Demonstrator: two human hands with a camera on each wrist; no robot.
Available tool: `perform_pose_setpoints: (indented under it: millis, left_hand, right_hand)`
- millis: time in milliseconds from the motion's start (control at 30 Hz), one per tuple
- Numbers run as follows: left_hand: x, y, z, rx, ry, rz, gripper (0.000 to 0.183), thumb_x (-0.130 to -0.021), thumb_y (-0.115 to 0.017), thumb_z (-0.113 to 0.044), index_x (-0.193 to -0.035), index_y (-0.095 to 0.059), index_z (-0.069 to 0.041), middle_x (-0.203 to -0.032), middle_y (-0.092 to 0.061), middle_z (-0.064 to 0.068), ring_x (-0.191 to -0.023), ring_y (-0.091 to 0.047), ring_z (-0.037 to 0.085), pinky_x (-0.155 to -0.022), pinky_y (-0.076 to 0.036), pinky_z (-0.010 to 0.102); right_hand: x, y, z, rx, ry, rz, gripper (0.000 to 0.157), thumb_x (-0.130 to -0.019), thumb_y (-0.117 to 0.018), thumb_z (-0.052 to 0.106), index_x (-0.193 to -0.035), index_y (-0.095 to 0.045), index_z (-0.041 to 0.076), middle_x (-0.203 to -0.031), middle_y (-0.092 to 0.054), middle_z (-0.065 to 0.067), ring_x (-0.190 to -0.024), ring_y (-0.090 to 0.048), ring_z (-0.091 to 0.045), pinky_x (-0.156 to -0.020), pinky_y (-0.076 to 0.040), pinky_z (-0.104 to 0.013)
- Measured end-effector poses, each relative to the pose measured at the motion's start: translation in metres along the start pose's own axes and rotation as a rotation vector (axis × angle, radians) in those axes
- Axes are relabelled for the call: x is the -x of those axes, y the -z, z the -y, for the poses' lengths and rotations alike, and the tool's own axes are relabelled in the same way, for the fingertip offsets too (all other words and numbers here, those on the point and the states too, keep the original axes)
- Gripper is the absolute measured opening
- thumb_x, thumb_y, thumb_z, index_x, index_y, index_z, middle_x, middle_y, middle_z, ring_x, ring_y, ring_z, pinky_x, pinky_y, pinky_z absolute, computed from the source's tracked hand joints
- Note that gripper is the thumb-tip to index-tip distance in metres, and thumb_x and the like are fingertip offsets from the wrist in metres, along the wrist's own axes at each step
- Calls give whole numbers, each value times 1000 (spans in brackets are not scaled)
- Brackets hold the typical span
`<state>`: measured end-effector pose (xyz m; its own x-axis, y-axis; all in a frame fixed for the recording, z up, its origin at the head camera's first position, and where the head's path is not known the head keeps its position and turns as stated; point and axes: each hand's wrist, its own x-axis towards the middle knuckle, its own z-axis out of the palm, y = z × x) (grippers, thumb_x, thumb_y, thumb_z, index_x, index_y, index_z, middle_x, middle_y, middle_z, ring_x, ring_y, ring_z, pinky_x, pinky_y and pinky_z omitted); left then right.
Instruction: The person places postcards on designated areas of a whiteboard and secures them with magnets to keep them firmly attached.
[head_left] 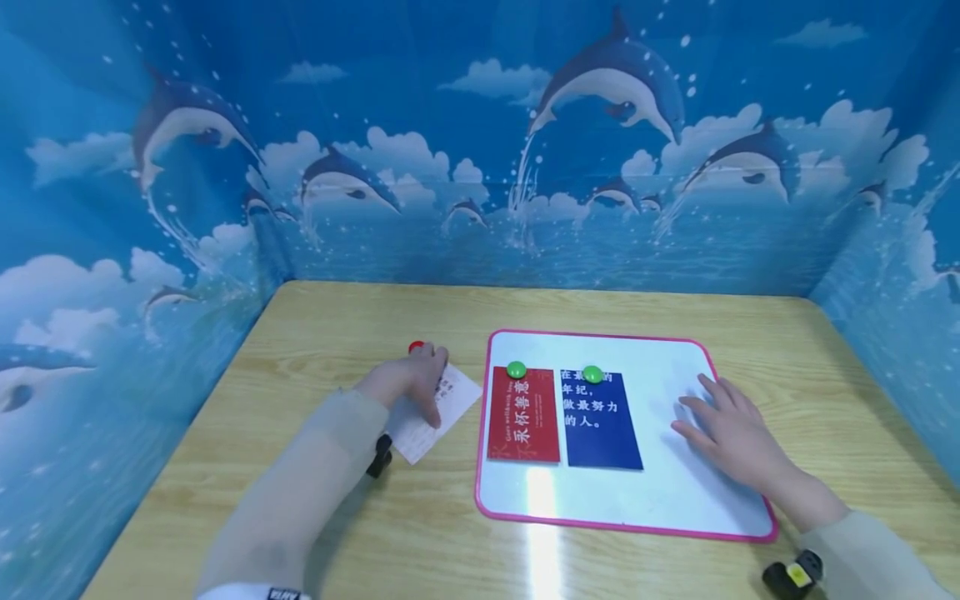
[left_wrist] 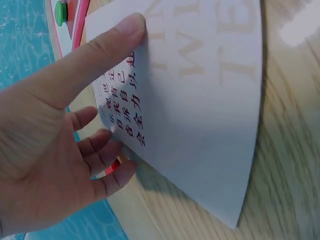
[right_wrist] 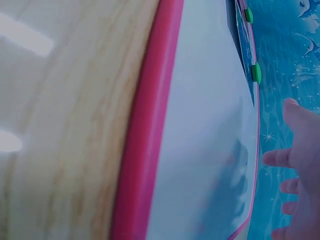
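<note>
My left hand point(head_left: 411, 379) reaches over a white printed card point(head_left: 453, 407) on the table, left of the board. In the left wrist view the thumb extends above the card point(left_wrist: 205, 120), while loosely bent fingers lie along its edge; firm contact cannot be made out. Just beyond that hand is a red round magnet point(head_left: 416, 345), partly hidden. My right hand point(head_left: 731, 429) is spread above the right side of the pink-edged whiteboard point(head_left: 675, 492), holding nothing. On the board are a red card point(head_left: 536, 425) and a blue card point(head_left: 603, 442), with green magnets point(head_left: 516, 369) at their upper edges.
The board lies on a wood-grain table point(head_left: 315, 333). A blue curtain point(head_left: 420, 242) printed with dolphins and clouds hangs around the back and sides. Light glares off the table near the board's front edge. Each wrist wears a black strap-on device point(head_left: 793, 573).
</note>
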<state>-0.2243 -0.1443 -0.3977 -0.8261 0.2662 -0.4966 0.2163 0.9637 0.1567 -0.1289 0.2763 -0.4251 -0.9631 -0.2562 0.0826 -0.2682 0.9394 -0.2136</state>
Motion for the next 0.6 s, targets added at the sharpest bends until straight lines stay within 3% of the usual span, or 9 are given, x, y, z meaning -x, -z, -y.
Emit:
perform_pose_setpoints:
  millis: [233,367,467,600]
  left_hand:
    - [5,0,-7,117,38,-44,112,-64,-84,-20,-148,-13,-5,-140,-27,30,-131,-29,44,-103,-40,52]
    - [10,-3,-7,152,90,-58,119,-62,-85,-28,-150,-8,-5,-146,-20,31,-135,-23,45,-106,-36,54]
    - [15,-7,-7,143,130,-57,125,-58,-87,-36,-150,-8,-5,-147,-20,30,-133,-26,44,-104,-38,52]
    - [17,-11,-8,176,146,-66,125,-57,-87,-32,-150,-7,-6,-147,-18,31,-132,-26,46,-101,-40,53]
  right_hand:
    - [0,-1,-2,3,14,-20,48,-90,-58,39,-117,-60,-1,-139,-34,-33,-126,-26,-55,-101,-21,-69]
    - [0,-1,-1,-7,28,-30,47,-90,-59,38,-117,-60,0,-138,-35,-32,-125,-27,-54,-100,-22,-69]
    - [-1,0,0,-8,34,-38,45,-90,-59,37,-117,-60,1,-138,-36,-32,-124,-29,-53,-99,-24,-69]
    - [-2,0,0,-14,28,-39,45,-90,-59,36,-118,-60,1,-138,-36,-32,-124,-29,-52,-98,-24,-69]
